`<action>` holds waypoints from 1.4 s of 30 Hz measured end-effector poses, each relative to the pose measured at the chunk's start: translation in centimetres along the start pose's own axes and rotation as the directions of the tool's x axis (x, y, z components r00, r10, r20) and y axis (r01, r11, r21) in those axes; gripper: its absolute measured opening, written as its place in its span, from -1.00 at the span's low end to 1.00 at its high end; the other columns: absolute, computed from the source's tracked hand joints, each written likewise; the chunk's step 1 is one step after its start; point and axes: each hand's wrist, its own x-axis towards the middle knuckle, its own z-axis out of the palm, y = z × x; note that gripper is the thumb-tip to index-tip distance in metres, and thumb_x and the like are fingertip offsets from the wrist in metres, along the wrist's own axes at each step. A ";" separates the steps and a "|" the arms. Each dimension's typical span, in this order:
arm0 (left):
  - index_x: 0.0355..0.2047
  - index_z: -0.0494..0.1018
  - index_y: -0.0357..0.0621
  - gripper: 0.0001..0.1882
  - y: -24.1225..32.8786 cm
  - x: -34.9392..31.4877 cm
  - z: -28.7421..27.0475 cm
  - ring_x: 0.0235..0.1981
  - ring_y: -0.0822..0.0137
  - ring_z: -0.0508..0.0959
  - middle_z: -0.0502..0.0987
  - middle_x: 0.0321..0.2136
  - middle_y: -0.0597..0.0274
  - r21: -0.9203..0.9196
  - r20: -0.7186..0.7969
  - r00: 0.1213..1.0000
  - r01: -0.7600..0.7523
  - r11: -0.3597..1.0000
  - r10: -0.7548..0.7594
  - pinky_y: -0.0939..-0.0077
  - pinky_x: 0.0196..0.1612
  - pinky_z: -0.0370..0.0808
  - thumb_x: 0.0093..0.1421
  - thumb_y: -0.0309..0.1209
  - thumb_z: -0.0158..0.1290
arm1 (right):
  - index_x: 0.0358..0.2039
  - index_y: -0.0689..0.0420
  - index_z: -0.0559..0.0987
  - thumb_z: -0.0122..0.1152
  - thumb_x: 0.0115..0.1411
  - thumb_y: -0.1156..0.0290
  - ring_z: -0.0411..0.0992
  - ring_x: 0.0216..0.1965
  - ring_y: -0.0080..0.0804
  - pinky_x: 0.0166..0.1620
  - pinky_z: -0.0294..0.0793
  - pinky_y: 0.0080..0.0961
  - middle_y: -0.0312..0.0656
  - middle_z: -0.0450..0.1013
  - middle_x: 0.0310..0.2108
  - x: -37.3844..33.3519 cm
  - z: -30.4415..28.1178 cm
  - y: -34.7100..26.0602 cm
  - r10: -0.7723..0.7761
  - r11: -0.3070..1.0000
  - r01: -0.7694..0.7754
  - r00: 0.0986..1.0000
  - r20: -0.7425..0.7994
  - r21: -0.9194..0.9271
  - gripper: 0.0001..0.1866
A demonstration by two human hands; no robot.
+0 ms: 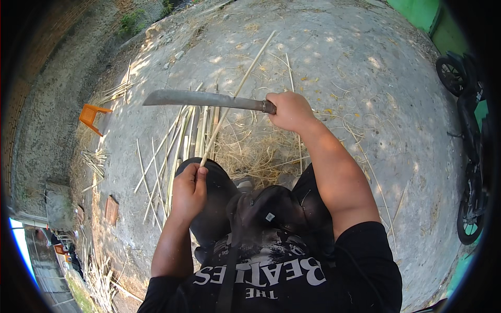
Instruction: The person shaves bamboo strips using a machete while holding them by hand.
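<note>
My right hand (290,111) is closed round the handle of a machete (203,98), whose long dark blade points left. In my left hand (190,189), by my left knee, is the near end of a long pale bamboo strip (254,61). The strip slants up and away to the right, and the blade crosses it near its middle. Whether the edge touches the strip I cannot tell. Below the blade, several split bamboo pieces (180,133) lie on the ground beside my left leg. Thin shavings (255,148) are heaped between my knees and beyond.
An orange plastic stool (94,118) stands at the left near a rough wall (44,120). More bamboo strips (96,276) are piled at the lower left, close to a brick (111,210). A parked motorbike (467,141) lines the right side. Loose strips lie across the concrete ground (360,62).
</note>
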 end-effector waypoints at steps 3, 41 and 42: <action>-0.28 0.51 -0.33 -0.74 -1.0 0.2 0.4 -0.62 0.27 0.46 0.48 -0.63 0.04 0.020 -0.042 0.997 -0.071 0.997 0.072 0.33 -0.48 0.39 0.43 -0.34 0.01 | -0.39 0.01 0.55 0.32 0.00 0.33 0.56 -0.36 0.02 -0.29 0.50 -0.04 -0.13 0.53 -0.50 -0.4 -0.1 -1.0 -0.098 0.995 0.098 0.994 -0.052 -0.009 -0.84; -0.37 0.48 -0.31 -0.74 -4.5 -4.6 -4.1 -0.63 0.42 0.35 0.40 -0.68 0.16 0.053 -0.036 0.999 -0.027 0.998 0.029 0.42 -0.51 0.32 0.42 -0.37 0.03 | -0.37 0.15 0.55 0.28 0.02 0.37 0.53 -0.40 0.07 -0.29 0.46 -0.07 -0.02 0.56 -0.47 -0.2 0.8 0.1 0.095 0.974 -0.063 0.985 -0.141 0.216 -0.82; -0.36 0.48 -0.32 -0.74 -4.1 -4.3 -4.0 -0.62 0.43 0.35 0.40 -0.67 0.17 0.049 -0.017 1.000 -0.010 0.999 0.011 0.43 -0.50 0.32 0.42 -0.37 0.03 | -0.39 0.13 0.54 0.30 -0.01 0.38 0.54 -0.40 0.06 -0.30 0.46 -0.06 -0.05 0.54 -0.50 -0.6 0.7 -0.6 -0.085 0.984 0.101 0.990 -0.111 0.144 -0.82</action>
